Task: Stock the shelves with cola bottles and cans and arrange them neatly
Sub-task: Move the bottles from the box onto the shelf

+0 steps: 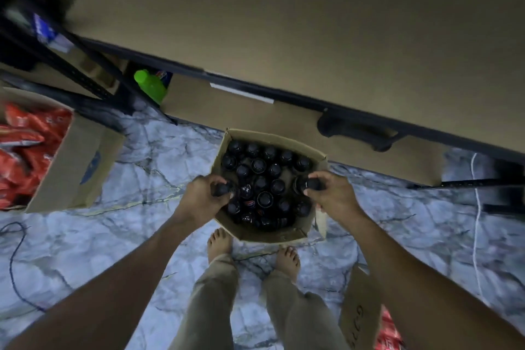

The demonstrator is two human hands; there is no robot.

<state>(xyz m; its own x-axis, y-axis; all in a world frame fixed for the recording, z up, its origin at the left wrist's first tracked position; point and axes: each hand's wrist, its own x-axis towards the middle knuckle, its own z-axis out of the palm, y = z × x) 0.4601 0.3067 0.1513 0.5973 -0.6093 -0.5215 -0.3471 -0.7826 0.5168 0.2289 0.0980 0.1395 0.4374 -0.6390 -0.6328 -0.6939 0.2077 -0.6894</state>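
Underfoot, marbled floor [136, 239]; carton [267, 233] of cola bottles [265, 199] beside brown shelf [284, 23].

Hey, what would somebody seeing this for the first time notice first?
The open cardboard box of dark cola bottles on the marbled floor, centre frame by the person's bare feet, with the left hand and right hand each gripping a bottle top. Then the bright green bottle under the shelf board at upper left, and the box of red packets at far left.
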